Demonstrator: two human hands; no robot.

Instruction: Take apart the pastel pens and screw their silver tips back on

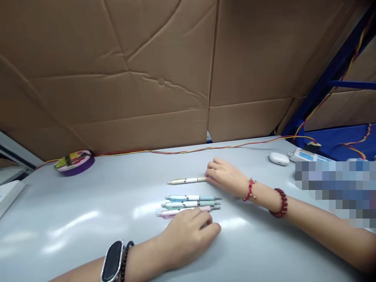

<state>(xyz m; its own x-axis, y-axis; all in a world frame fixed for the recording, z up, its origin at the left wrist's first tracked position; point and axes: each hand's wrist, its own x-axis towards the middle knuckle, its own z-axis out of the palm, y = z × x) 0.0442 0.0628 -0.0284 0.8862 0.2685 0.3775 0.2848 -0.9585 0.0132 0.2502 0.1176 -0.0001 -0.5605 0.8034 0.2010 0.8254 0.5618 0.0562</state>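
Observation:
Three pens lie side by side on the grey table (88,235): a blue pen (190,198), a green pen (189,204) and a pink pen (176,212). My left hand (190,235) rests curled on the table, its fingers touching the pink pen. Farther back lies a white pen (186,180) on its own. My right hand (225,176) lies at that pen's right end, fingertips closed around it. My left wrist carries a black band and a bead bracelet, and my right arm has red bracelets.
A round purple tin (75,161) sits at the back left. A white earbud case (279,158) and a white-blue device (307,156) lie at the back right. Red-yellow wires (188,150) run along the cardboard wall (147,78). A blue frame (331,74) stands at the right.

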